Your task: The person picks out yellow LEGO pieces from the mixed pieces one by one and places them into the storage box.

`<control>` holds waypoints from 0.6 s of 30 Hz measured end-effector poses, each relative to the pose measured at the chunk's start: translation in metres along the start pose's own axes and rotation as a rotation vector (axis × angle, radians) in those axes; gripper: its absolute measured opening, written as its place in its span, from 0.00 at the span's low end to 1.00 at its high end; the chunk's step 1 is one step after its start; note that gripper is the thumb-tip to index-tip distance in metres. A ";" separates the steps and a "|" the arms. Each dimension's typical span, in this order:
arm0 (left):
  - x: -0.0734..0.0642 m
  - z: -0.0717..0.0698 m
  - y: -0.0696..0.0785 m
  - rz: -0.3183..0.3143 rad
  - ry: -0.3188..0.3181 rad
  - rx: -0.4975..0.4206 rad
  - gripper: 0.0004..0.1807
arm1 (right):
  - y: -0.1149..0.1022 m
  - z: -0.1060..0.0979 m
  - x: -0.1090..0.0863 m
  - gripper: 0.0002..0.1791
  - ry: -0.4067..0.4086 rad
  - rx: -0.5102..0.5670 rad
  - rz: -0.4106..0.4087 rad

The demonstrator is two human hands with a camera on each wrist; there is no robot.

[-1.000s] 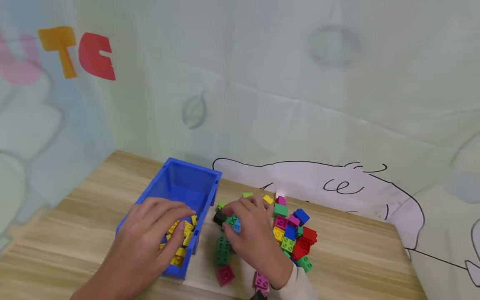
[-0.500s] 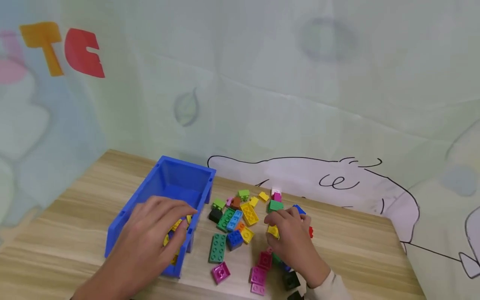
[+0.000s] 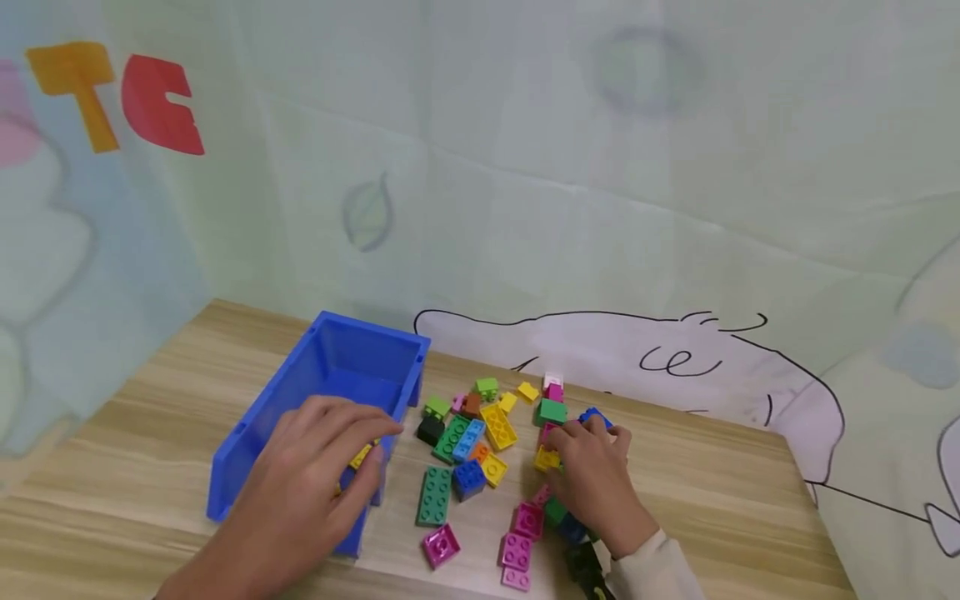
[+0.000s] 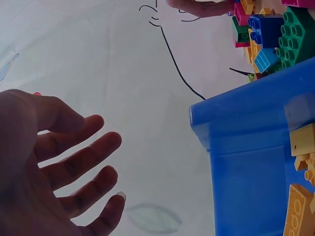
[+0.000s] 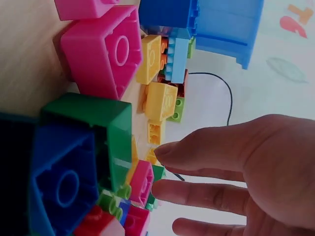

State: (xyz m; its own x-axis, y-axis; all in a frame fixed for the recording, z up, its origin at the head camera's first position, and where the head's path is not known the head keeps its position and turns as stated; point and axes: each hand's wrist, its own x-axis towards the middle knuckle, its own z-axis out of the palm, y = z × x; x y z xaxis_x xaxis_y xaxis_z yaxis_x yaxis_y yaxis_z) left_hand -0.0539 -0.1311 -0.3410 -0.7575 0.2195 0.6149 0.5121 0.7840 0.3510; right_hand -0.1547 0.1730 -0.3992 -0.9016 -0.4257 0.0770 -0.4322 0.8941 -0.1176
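My left hand (image 3: 315, 475) hovers over the near part of a blue bin (image 3: 360, 362), its fingers relaxed and holding nothing. Yellow toy bricks (image 3: 363, 454) lie in the bin, partly covered by that hand. My right hand (image 3: 596, 479) is above the right-hand group of bricks on the table, fingers spread and apart. In the right wrist view nothing sits between the thumb and fingers. Close to it are a green brick (image 5: 118, 142), a blue brick (image 5: 64, 182) and a magenta brick (image 5: 101, 54). The right hand hides some bricks from the head view.
Between bin and right hand lie loose bricks, among them a dark green one (image 3: 434, 496), a yellow one (image 3: 498, 427) and a magenta one (image 3: 441, 546). A printed cloth backdrop (image 3: 525, 208) rises behind the wooden table (image 3: 720, 500).
My right hand has moved right, from the middle bricks to the right-hand group, uncovering the middle ones. My left hand stays over the bin. The head view has shifted slightly.
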 end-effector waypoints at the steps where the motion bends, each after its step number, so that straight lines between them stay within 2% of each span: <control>1: 0.000 0.000 0.000 -0.001 -0.003 0.003 0.15 | 0.000 0.001 0.001 0.18 -0.010 -0.004 0.005; 6: -0.001 -0.001 0.000 -0.023 -0.028 0.005 0.12 | -0.002 0.005 0.006 0.17 -0.070 -0.026 0.027; 18: -0.002 -0.002 0.002 -0.051 -0.031 -0.042 0.15 | -0.006 0.011 0.017 0.25 -0.143 -0.122 0.074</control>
State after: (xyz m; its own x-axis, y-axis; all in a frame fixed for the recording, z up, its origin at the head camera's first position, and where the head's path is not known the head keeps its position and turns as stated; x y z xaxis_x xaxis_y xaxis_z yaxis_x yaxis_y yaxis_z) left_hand -0.0510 -0.1315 -0.3399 -0.7949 0.1976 0.5736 0.4884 0.7695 0.4116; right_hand -0.1672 0.1587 -0.4083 -0.9280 -0.3659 -0.0703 -0.3670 0.9302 0.0034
